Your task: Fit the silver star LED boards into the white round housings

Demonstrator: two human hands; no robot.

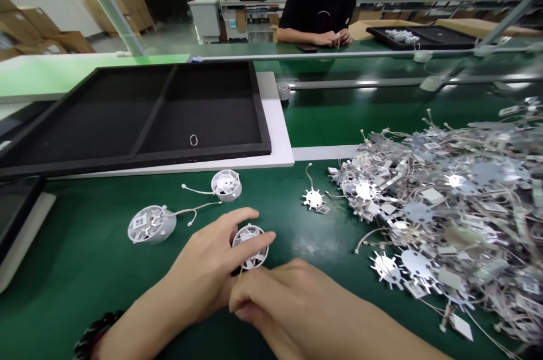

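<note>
Fingers (242, 215) of my left hand (206, 258) grasp the round white fan housing (249, 231), thumb (254, 247) across its upturned face; a thin wire (241, 272) runs from its near rim toward my curled right hand (292, 292), just beside; whether that pinches it, I cannot tell.

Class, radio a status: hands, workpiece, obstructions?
Left hand holding white fan. Right hand at its near side, grip unclear. Metal-part heap off right, apart from both hands.
</note>
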